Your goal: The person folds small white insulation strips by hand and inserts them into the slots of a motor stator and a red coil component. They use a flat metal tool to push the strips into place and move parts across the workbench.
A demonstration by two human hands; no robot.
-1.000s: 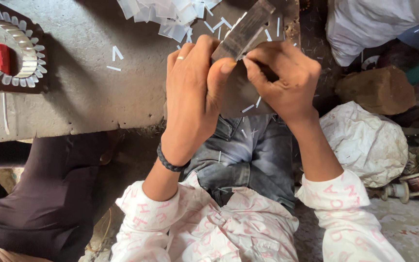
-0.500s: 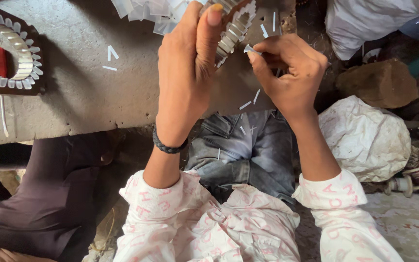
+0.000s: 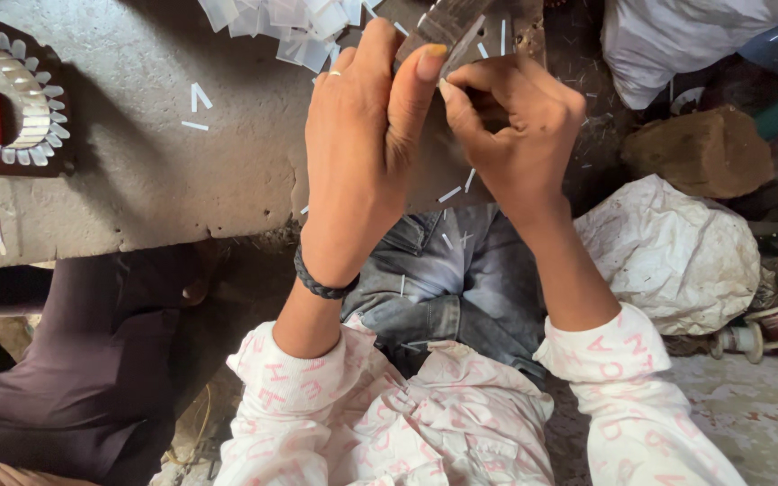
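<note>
Both hands meet over the near edge of the grey bench (image 3: pixel 137 189), which serves as the landmark here. The left hand (image 3: pixel 357 144) reaches up from a bare forearm with a dark braided band (image 3: pixel 320 286) at the wrist; its back faces the camera, fingers straight and pressed together, thumb tip set against the metal part (image 3: pixel 447 27) that it grips above the bench's far right end. The right hand (image 3: pixel 515 126) comes in from the right, wrist bent, fingers curled into a loose fist; its thumb and forefinger pinch at the lower edge of the same part, just beside the left thumb. What sits between those two fingertips is too small to make out.

Behind the part, a heap of white paper slips (image 3: pixel 281 22) lies on the bench. At the bench's left end rests a round toothed core (image 3: pixel 6 108). Right of the bench sits a crumpled white bag (image 3: pixel 677 252).
</note>
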